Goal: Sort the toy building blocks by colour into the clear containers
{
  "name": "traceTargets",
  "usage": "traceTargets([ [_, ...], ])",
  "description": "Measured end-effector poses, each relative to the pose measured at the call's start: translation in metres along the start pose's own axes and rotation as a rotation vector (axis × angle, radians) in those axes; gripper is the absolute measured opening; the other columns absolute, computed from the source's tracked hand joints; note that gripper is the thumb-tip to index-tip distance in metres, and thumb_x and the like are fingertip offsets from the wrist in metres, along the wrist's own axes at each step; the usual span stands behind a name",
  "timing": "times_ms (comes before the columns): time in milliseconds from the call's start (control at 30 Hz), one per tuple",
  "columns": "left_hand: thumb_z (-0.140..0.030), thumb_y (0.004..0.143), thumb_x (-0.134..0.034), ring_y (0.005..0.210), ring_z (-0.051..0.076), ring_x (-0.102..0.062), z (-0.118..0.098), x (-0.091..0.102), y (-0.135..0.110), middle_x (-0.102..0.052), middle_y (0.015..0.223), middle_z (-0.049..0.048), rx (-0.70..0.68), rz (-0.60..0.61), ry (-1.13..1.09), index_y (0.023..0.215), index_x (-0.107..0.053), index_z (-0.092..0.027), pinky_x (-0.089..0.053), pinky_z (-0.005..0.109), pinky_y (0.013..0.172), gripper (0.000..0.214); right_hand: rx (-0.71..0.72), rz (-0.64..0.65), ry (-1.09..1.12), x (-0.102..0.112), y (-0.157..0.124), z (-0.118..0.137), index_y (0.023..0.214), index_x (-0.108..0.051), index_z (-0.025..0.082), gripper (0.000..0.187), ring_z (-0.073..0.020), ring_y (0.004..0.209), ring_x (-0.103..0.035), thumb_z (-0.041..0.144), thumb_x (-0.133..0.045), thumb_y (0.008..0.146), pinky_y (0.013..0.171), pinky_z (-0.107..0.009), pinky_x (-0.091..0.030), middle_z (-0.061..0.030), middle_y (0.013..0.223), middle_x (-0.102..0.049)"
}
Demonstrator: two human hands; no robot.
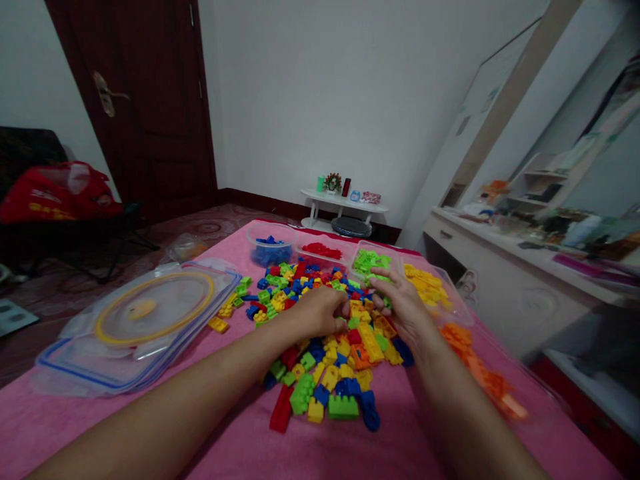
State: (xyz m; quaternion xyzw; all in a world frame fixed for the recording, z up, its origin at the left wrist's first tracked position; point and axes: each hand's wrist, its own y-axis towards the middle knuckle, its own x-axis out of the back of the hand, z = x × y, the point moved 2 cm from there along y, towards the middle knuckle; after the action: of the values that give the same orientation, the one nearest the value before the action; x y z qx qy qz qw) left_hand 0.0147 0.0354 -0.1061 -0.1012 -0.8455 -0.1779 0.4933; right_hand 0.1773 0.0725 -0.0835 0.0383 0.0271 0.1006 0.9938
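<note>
A heap of toy building blocks (330,360) in red, yellow, green, blue and orange spreads over the pink cloth (225,427). Over the middle of the heap is my left hand (320,312), its fingers curled down among the blocks; what they pinch, if anything, is hidden. My right hand (404,303) is at the heap's right side, fingers bent around green blocks (387,303) partly visible between them. Just beyond it stands a clear tub of green blocks (371,259). A long yellow block (370,343) lies between and below the hands.
Behind the heap are clear tubs of blue blocks (270,253) and red blocks (323,251). Rightward are a tub of yellow blocks (427,287) and one of orange blocks (475,367). Stacked clear lids (150,320) lie left. A white dresser (530,253) stands right.
</note>
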Motion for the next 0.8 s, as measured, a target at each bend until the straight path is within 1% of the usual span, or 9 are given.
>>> traceTargets([
  [67,-0.027,0.068,-0.060,0.058,0.012,-0.056,0.003,0.012,0.004,-0.064,0.067,-0.0009,0.006,-0.097,-0.116,0.079,-0.064,-0.018,-0.038,0.021,0.052,0.014,-0.060,0.018,0.181,-0.003,-0.002,-0.002,0.097,-0.055,0.017,0.036,-0.0027,0.039,-0.039,0.026,-0.069,0.065,0.032,-0.012,-0.020,0.0018,0.066,-0.060],
  [133,-0.026,0.071,-0.059,0.060,0.012,-0.057,0.003,0.027,0.006,-0.064,0.068,0.0002,-0.003,-0.243,-0.236,0.079,-0.064,-0.015,-0.040,0.020,0.055,0.015,-0.139,0.022,0.316,-0.009,-0.004,-0.004,0.090,-0.056,0.016,0.027,-0.0023,0.040,-0.040,0.023,-0.068,0.067,0.031,-0.010,-0.021,0.0009,0.065,-0.060],
  [233,-0.026,0.072,-0.060,0.067,0.012,-0.059,-0.003,0.045,0.006,-0.066,0.075,0.0027,-0.053,-0.424,-0.406,0.082,-0.063,-0.013,-0.045,0.021,0.062,0.016,-0.279,0.049,0.452,-0.021,-0.009,-0.007,0.082,-0.054,0.016,0.018,-0.0029,0.038,-0.041,0.029,-0.064,0.075,0.029,-0.010,-0.023,0.0005,0.062,-0.059],
  [300,-0.024,0.073,-0.061,0.071,0.012,-0.061,-0.010,0.049,0.004,-0.068,0.079,0.0035,-0.092,-0.448,-0.469,0.083,-0.064,-0.012,-0.046,0.021,0.065,0.016,-0.368,0.134,0.532,-0.030,-0.013,-0.008,0.081,-0.053,0.017,0.023,-0.0039,0.037,-0.042,0.039,-0.058,0.081,0.028,-0.010,-0.023,0.0006,0.061,-0.058],
  [400,-0.022,0.072,-0.063,0.079,0.014,-0.063,-0.019,0.046,0.001,-0.070,0.088,0.0039,-0.153,-0.391,-0.474,0.090,-0.067,-0.014,-0.048,0.022,0.070,0.019,-0.470,0.267,0.665,-0.041,-0.019,-0.008,0.079,-0.051,0.018,0.033,-0.0057,0.038,-0.044,0.050,-0.047,0.085,0.027,-0.011,-0.023,0.0023,0.057,-0.054],
  [500,-0.023,0.075,-0.061,0.086,0.014,-0.064,-0.021,0.047,0.000,-0.070,0.096,0.0035,-0.170,-0.384,-0.457,0.096,-0.068,-0.017,-0.048,0.023,0.075,0.023,-0.528,0.303,0.758,-0.045,-0.023,-0.009,0.078,-0.050,0.018,0.034,-0.0053,0.037,-0.043,0.049,-0.043,0.088,0.027,-0.010,-0.022,0.0030,0.055,-0.051],
  [600,-0.025,0.077,-0.059,0.082,0.014,-0.064,-0.008,0.061,0.002,-0.071,0.092,0.0041,-0.111,-0.473,-0.464,0.092,-0.069,-0.015,-0.049,0.023,0.072,0.021,-0.527,0.283,0.761,-0.041,-0.022,-0.012,0.085,-0.053,0.016,0.032,-0.0034,0.037,-0.039,0.043,-0.038,0.091,0.027,-0.009,-0.022,-0.0012,0.061,-0.055],
  [700,-0.027,0.077,-0.057,0.078,0.015,-0.065,0.014,0.084,0.001,-0.071,0.085,0.0057,-0.019,-0.619,-0.469,0.087,-0.069,-0.013,-0.049,0.024,0.069,0.020,-0.469,0.180,0.715,-0.029,-0.008,-0.012,0.085,-0.052,0.014,0.028,-0.0029,0.038,-0.036,0.037,-0.036,0.092,0.028,-0.009,-0.023,-0.0032,0.065,-0.055],
  [800,-0.027,0.076,-0.058,0.077,0.015,-0.065,0.036,0.103,-0.003,-0.071,0.082,0.0069,0.051,-0.729,-0.457,0.085,-0.069,-0.012,-0.049,0.024,0.070,0.021,-0.244,-0.017,0.466,-0.008,0.027,0.000,0.078,-0.049,0.016,0.023,-0.0039,0.041,-0.037,0.026,-0.034,0.092,0.030,-0.010,-0.025,-0.0021,0.065,-0.052],
])
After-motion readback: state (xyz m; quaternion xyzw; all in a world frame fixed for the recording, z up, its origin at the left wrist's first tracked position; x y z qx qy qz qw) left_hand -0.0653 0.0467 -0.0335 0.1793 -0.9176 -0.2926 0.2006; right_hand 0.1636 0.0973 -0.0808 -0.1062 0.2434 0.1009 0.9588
